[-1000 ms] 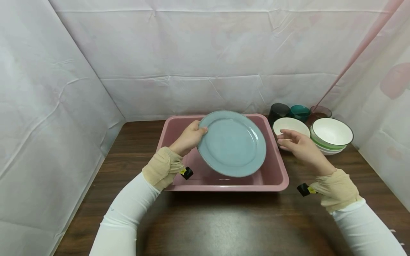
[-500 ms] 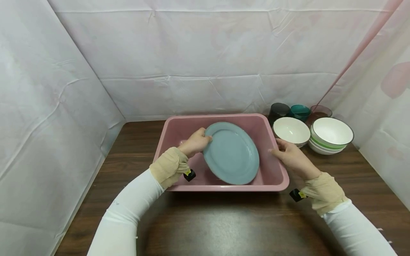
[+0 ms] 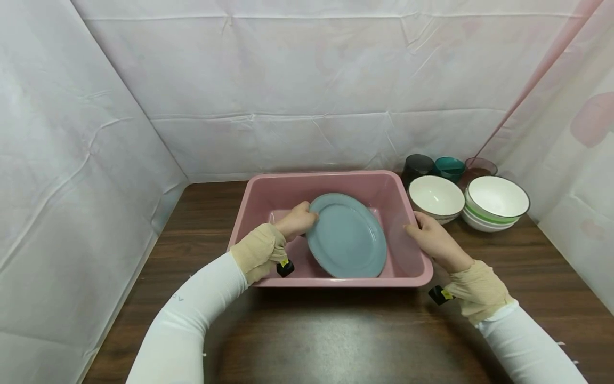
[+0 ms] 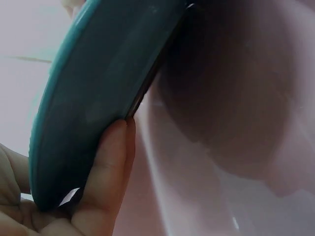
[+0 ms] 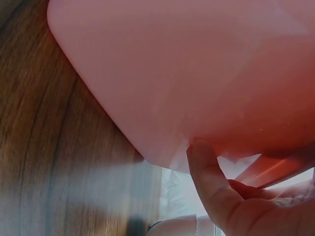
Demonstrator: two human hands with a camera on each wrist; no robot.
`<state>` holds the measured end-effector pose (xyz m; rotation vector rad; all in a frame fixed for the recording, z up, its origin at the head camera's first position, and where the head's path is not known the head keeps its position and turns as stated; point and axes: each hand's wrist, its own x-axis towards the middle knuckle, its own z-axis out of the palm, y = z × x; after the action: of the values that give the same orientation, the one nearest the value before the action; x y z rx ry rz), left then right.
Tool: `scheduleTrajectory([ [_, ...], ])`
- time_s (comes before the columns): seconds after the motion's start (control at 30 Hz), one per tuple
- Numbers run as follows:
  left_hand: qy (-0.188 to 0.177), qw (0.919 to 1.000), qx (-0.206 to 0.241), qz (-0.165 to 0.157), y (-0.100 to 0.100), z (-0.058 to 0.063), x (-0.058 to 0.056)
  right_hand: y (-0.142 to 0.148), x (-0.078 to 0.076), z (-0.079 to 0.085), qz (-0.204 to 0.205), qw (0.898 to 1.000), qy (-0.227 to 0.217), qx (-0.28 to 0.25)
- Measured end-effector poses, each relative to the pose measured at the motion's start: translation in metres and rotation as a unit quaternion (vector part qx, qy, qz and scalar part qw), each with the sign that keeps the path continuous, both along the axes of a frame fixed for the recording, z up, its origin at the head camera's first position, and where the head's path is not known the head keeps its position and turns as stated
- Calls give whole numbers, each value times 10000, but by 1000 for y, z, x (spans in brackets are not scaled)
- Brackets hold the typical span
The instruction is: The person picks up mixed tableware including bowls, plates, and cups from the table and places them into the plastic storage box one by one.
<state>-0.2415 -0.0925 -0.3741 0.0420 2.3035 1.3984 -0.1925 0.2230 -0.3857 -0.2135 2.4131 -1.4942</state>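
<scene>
A round light-blue plate stands tilted inside a pink rectangular basin, its lower edge toward the basin's front. My left hand grips the plate by its left edge, thumb on the upper face. From the left wrist view, the plate's dark underside is visible with fingers behind it. At the basin's right side, my right hand holds the rim. The right wrist view has a finger against the basin's outer wall.
Right of the basin stand a white bowl and a stack of bowls. Behind them are a black cup, a teal cup and a reddish clear cup. White cloth walls border the wooden table.
My left hand has lowered the plate into the basin, where it sits more steeply tilted. My right hand has moved left from beside the white bowl onto the basin's right rim.
</scene>
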Motion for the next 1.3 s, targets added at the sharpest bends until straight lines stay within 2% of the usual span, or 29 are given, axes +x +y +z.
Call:
scheduleTrajectory([
  [0.33, -160, 9998, -118, 21, -2, -7, -3, -2, 0, -2, -130, 9998, 118, 101],
  [0.6, -15, 9996, -240, -175, -3, -8, -6, -6, 1, -2, -238, 9995, 175, 124],
  [0.87, 133, 9975, -635, -280, -2, -6, -8, -7, 3, -2, -324, 9993, 130, 145],
  [1.0, 77, 9952, -905, -376, -2, -8, -11, -6, 2, -3, -337, 9992, 111, 165],
  [1.3, 231, 9860, -1515, -664, -3, -9, -11, -8, 3, -2, -313, 9994, 111, 63],
])
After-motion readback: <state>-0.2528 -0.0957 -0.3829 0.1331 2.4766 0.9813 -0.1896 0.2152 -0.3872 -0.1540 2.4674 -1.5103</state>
